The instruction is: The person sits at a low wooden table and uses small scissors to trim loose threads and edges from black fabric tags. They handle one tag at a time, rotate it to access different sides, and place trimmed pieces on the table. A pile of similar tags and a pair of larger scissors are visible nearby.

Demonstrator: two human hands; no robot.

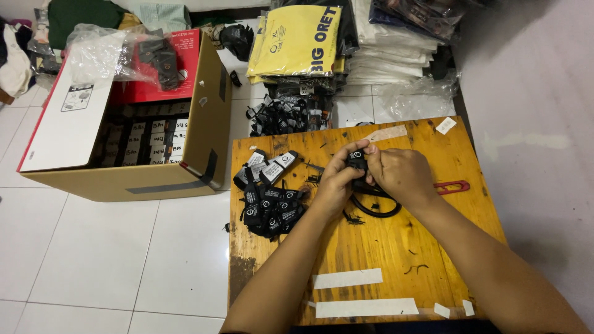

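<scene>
Both hands, left hand (337, 179) and right hand (401, 173), pinch one small black tag (356, 158); the tag pile (269, 198) sits at nine o'clock.

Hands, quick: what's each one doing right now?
Left hand: closed, pinching the small black tag.
Right hand: closed on the same tag, fingertips meeting the left's.

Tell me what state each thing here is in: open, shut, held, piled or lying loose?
Left hand: closed on a small black tag.
Right hand: pinching the same small black tag.
Pile of black tags: heaped loose on the wooden table.
Cardboard box: open, flaps up.
Red-handled scissors: lying flat, blades hidden under the right hand.
Folded garments: stacked on the floor.
</scene>
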